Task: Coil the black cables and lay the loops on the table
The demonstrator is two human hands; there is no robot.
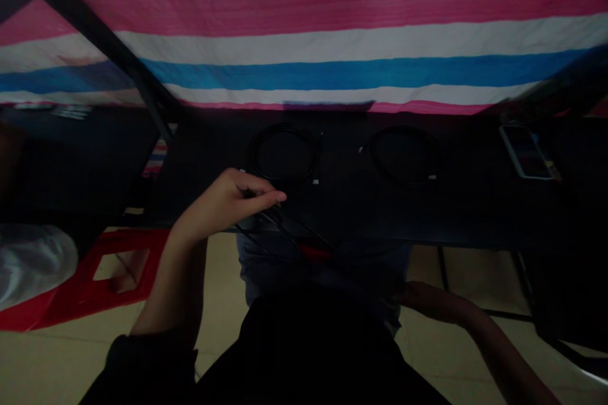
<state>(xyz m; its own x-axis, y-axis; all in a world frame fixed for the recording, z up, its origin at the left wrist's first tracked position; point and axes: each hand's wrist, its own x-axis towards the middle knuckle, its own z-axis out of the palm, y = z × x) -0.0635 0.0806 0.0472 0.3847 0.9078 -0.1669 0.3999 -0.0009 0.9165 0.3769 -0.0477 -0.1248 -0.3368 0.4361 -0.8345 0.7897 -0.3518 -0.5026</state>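
Note:
My left hand (240, 199) is closed at the table's front edge, thumb pressed against the fingers, with a black cable (287, 234) in its grip. Strands of that cable hang below the hand toward my lap. Just behind the hand, a coiled black cable (251, 149) lies on the dark table. A second coiled black cable (437, 152) with light-coloured ends rests to its right. Down by my right thigh is my right hand (420, 299), below the table's height. Its fingers are in deep shadow, so I cannot make out whether they hold anything.
A phone (527, 152) lies on the table (342, 209) at the right. Behind the table hangs a striped sheet (332, 44). A dark metal frame (104, 31) slants down at the left. A red stool (90, 285) stands at lower left, with part of another person beside it.

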